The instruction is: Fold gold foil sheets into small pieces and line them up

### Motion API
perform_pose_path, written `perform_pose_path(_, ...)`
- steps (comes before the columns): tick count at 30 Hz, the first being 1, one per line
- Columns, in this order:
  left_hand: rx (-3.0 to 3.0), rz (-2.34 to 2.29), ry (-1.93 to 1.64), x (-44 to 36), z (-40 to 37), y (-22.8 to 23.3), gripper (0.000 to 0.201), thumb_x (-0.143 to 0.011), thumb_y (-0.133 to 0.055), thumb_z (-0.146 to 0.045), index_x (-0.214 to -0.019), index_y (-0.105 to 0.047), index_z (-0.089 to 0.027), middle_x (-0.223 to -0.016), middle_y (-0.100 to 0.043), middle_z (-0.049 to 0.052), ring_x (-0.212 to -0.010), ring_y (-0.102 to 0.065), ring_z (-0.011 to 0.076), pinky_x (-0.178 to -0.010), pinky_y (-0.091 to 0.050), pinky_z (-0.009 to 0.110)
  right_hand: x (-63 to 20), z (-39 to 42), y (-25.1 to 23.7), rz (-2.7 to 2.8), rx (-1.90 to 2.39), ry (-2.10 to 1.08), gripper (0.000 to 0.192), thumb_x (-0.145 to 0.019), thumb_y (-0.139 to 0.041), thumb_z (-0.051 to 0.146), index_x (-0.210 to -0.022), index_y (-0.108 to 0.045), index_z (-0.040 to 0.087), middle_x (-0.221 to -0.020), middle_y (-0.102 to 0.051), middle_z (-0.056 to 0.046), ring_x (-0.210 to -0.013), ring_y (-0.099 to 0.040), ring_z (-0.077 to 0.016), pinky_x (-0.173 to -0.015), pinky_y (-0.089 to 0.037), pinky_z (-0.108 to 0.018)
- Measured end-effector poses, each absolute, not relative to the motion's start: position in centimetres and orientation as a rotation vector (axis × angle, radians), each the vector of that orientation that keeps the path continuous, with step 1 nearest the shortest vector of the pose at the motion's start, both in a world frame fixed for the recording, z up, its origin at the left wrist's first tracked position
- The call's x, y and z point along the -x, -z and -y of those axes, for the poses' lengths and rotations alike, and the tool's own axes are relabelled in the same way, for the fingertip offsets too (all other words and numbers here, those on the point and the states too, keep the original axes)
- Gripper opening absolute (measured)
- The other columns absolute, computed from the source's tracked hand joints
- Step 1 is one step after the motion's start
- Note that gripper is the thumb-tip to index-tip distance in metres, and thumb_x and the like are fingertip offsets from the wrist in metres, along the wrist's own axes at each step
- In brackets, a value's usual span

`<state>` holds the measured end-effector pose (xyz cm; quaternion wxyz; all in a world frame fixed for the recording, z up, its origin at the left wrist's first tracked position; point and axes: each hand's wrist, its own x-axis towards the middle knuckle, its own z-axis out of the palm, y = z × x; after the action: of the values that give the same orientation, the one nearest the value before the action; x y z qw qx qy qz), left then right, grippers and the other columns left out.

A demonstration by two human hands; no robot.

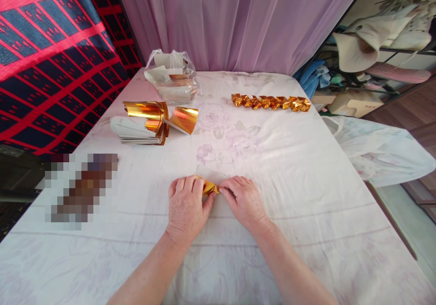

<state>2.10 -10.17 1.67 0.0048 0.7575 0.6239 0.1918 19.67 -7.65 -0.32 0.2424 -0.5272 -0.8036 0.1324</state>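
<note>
Both my hands press a small folded piece of gold foil paper (pixel 210 187) against the white flowered cloth (pixel 293 168) near the middle of the table. My left hand (pixel 186 207) covers its left end and my right hand (pixel 243 198) pinches its right end. Most of the piece is hidden under my fingers. At the back, a row of several folded gold foil shapes (pixel 271 102) lies in a line. A stack of gold and white foil sheets (pixel 146 123) with curled top sheets sits at the left.
A clear plastic bag (pixel 172 75) with more paper stands behind the stack. A pixelated patch (pixel 81 189) lies at the left edge. A pink curtain (pixel 235 18) hangs behind the table, a red and blue patterned cloth (pixel 51 55) at left, shelves (pixel 381 50) at right.
</note>
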Motion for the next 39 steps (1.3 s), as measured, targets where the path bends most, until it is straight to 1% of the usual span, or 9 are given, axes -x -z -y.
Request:
perform_pose_path(13, -2.345, -1.967, -0.594, -2.23, 10.16, -1.67, 0.021, -0.085, -0.067, -0.034, -0.097, -0.062, -0.018, -0.099, -0.066, 0.009, -0.095, -0.056, 0.0285, -0.089, -0.041, 0.045, -19.49, 7.69, 0.28, 2.19, 1.449, -0.343, 0.014, -0.095, -0.058, 0.024, -0.086, -0.068, 0.024, -0.082, -0.067, -0.001, -0.08, -0.06, -0.0187, -0.072, -0.035, -0.031)
perform_pose_path(22, -2.282, -1.998, -0.595, -2.45, 10.04, -1.79, 0.018, -0.082, -0.069, -0.031, -0.094, -0.061, -0.019, -0.096, -0.065, 0.008, -0.095, -0.056, 0.0285, -0.091, -0.041, 0.046, -19.2, 7.79, 0.18, 2.175, 1.491, -0.335, 0.012, -0.095, -0.057, 0.022, -0.086, -0.064, 0.023, -0.083, -0.067, -0.001, -0.08, -0.06, -0.0191, -0.072, -0.035, -0.032)
perform_pose_path(28, -2.279, -2.0, -0.614, -2.47, 10.03, -1.61, 0.02, -0.082, -0.07, -0.032, -0.094, -0.061, -0.019, -0.095, -0.065, 0.008, -0.095, -0.056, 0.0282, -0.092, -0.041, 0.046, -18.86, 7.86, 0.22, 2.151, 1.546, -0.334, 0.007, -0.091, -0.061, 0.028, -0.087, -0.063, 0.023, -0.087, -0.068, -0.002, -0.084, -0.061, -0.0201, -0.074, -0.036, -0.032)
perform_pose_path(32, -2.267, -2.0, -0.606, -2.37, 10.06, -1.52, 0.02, -0.082, -0.069, -0.031, -0.095, -0.06, -0.019, -0.096, -0.065, 0.008, -0.096, -0.056, 0.0283, -0.093, -0.04, 0.046, -18.89, 7.72, 0.31, 2.127, 1.565, -0.378, 0.004, -0.09, -0.061, 0.024, -0.086, -0.062, 0.024, -0.087, -0.068, -0.001, -0.083, -0.062, -0.0188, -0.074, -0.037, -0.032)
perform_pose_path(39, -2.242, -1.999, -0.616, -2.29, 10.15, -1.5, 0.017, -0.082, -0.068, -0.027, -0.094, -0.059, -0.02, -0.096, -0.065, 0.007, -0.096, -0.055, 0.0281, -0.092, -0.04, 0.046, -19.45, 7.4, 0.5, 2.085, 1.512, -0.522, 0.012, -0.09, -0.053, 0.017, -0.083, -0.06, 0.023, -0.082, -0.066, 0.0, -0.08, -0.06, -0.0181, -0.072, -0.037, -0.031)
